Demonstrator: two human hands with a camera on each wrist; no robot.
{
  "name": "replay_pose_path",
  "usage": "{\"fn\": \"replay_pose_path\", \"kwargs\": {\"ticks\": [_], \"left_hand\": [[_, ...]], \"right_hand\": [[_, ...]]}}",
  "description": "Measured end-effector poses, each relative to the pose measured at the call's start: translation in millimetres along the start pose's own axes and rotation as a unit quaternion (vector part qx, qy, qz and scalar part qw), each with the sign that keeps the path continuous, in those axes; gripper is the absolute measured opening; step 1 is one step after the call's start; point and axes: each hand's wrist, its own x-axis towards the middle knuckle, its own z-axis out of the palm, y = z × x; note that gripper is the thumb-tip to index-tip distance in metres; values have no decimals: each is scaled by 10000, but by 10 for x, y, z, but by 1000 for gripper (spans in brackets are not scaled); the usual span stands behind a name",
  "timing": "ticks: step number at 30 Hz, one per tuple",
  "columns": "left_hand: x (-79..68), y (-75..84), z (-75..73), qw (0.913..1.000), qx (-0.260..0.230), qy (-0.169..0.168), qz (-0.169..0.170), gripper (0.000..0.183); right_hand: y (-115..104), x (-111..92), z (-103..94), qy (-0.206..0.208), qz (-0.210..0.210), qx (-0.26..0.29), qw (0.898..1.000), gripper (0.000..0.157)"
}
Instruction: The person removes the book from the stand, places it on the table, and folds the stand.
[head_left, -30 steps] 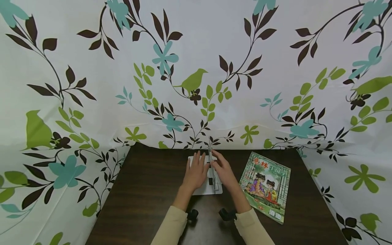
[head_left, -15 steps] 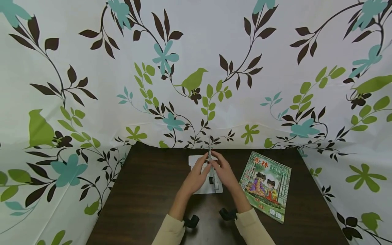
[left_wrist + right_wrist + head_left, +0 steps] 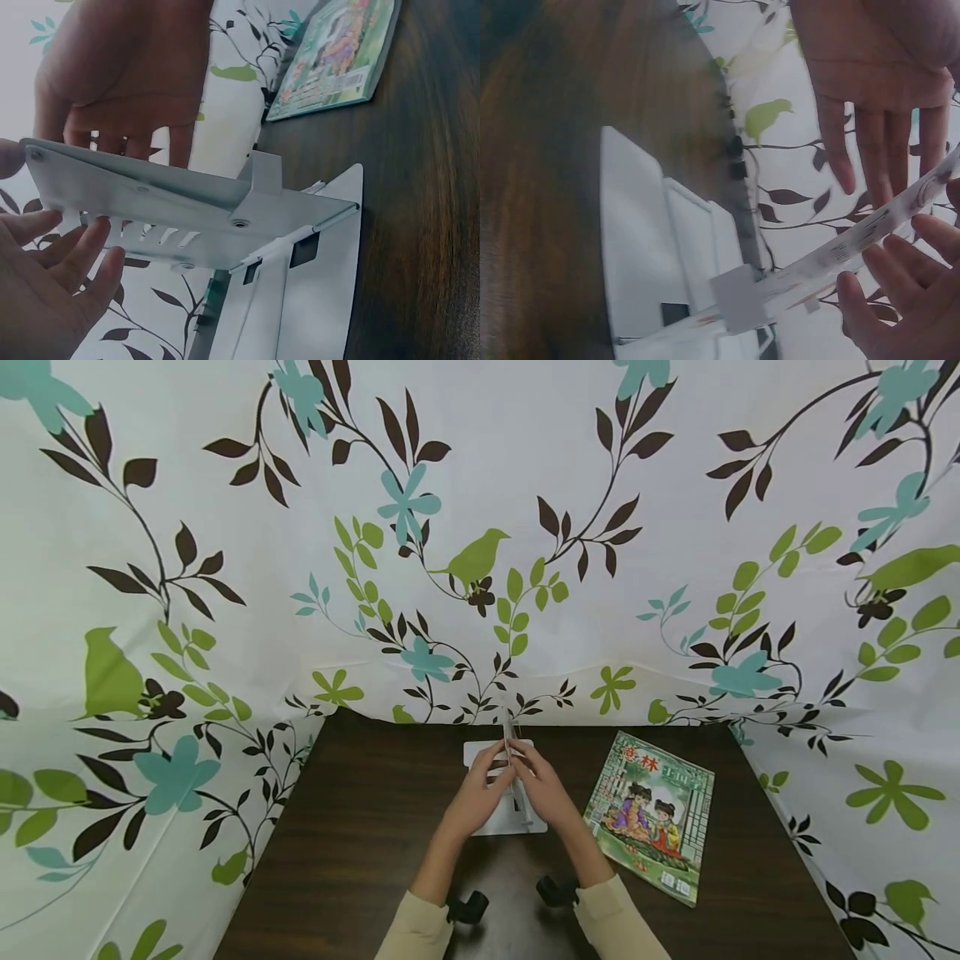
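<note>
A folding metal stand (image 3: 487,825) has its pale base flat on the table and its slotted panel (image 3: 165,210) raised on the hinge. In the head view the panel stands nearly edge-on between both hands. My left hand (image 3: 477,793) holds it from the left, thumb and fingertips at its edge. From the right, my right hand (image 3: 547,787) holds the same panel with thumb and fingers. A small tab (image 3: 739,298) sticks out near the hinge. In the left wrist view, the panel partly hides the right hand's fingertips.
A magazine (image 3: 652,818) with an illustrated cover lies right of the stand on the dark wooden table (image 3: 360,827). Behind hangs a white curtain (image 3: 570,610) printed with leaves and birds. Black wrist mounts (image 3: 468,907) sit under both wrists.
My left hand has turned from lying flat over the base to holding the panel's edge. The panel has tipped slightly left, and my right hand has shifted left with it.
</note>
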Motion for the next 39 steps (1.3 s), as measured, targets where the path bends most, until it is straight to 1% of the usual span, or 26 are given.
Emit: {"fn": "replay_pose_path", "kwargs": {"ticks": [3, 8, 12, 16, 18, 20, 22, 24, 26, 28, 32, 35, 36, 37, 39], "left_hand": [[-33, -5, -21, 9994, -127, 271, -158, 65], [-85, -41, -51, 9970, -166, 668, -367, 62], [-116, -69, -77, 9951, -224, 857, -446, 59], [-142, -102, -96, 9926, -182, 1106, -477, 54], [-156, -122, -109, 9903, -26, 1299, -494, 51], [-168, -140, -126, 9860, 309, 1568, -486, 47], [-182, -156, -145, 9779, 782, 1861, -542, 43], [-204, -167, -164, 9670, 1234, 2143, -609, 40], [-223, -182, -176, 9578, 1560, 2317, -675, 38], [-238, -204, -187, 9521, 1739, 2405, -734, 37], [-262, -278, -222, 9459, 1922, 2489, -796, 38], [-272, -363, -268, 9453, 1917, 2486, -888, 40], [-251, -530, -288, 9438, 1941, 2542, -834, 39], [-229, -680, -310, 9423, 1960, 2578, -852, 40], [-242, -703, -333, 9418, 1949, 2571, -946, 40]], "right_hand": [[46, -27, 74, -34, 37, -70, 10000, 50], [121, -71, 182, -88, 102, -219, 9997, 49], [155, -83, 246, -146, -19, -339, 9993, 46], [215, -82, 299, -187, 31, -391, 9991, 44], [257, -74, 325, -225, 39, -496, 9985, 44], [287, -58, 350, -297, -34, -644, 9975, 46], [317, -42, 376, -356, -190, -881, 9953, 48], [339, -31, 407, -404, -345, -1103, 9925, 49], [368, -26, 432, -460, -403, -1311, 9895, 50], [399, -25, 463, -461, -407, -1492, 9869, 50], [448, -9, 525, -413, -345, -1786, 9825, 50], [456, 5, 561, -410, -360, -1941, 9795, 51], [452, 8, 569, -429, -365, -1963, 9789, 51], [453, 12, 578, -439, -392, -1996, 9781, 50], [449, 19, 597, -458, -400, -2051, 9768, 49]]}}
